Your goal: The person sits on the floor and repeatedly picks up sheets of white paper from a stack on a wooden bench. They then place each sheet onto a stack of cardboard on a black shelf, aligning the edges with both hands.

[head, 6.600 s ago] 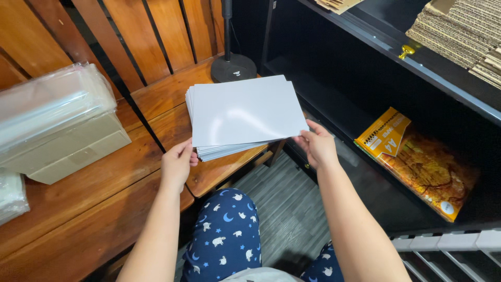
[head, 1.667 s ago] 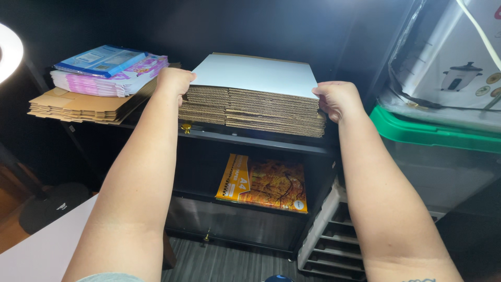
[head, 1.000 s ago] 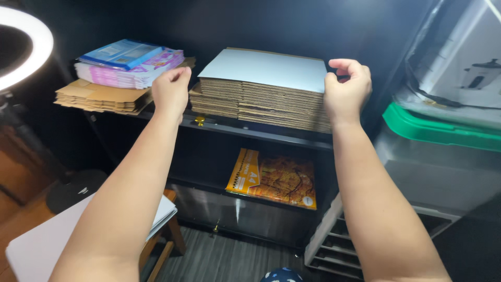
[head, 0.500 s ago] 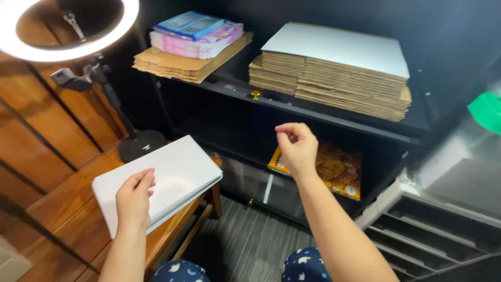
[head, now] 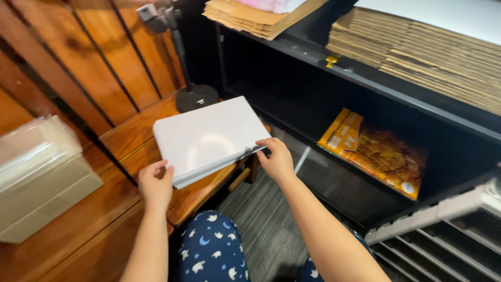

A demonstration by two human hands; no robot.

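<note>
A stack of white sheets (head: pixel 206 137) lies on the corner of a wooden table (head: pixel 130 136). My left hand (head: pixel 155 184) touches the stack's near left corner, fingers curled against the edge. My right hand (head: pixel 275 159) pinches the near right corner, lifting the top sheets a little. On the black shelf (head: pixel 386 89) above right lies a pile of flat cardboard (head: pixel 443 55) with a white sheet (head: pixel 459 13) on top.
An orange paper pack (head: pixel 378 151) lies on the lower shelf. A black lamp stand base (head: pixel 197 97) sits behind the stack. Clear-wrapped boxes (head: pixel 42 175) rest at the table's left. More cardboard (head: pixel 250 15) is on the shelf's left. My patterned trousers (head: pixel 209 250) are below.
My hands left the cardboard pile on the shelf and came down to the white stack on the table. The view swung down and left; my right hand now grips the stack's corner.
</note>
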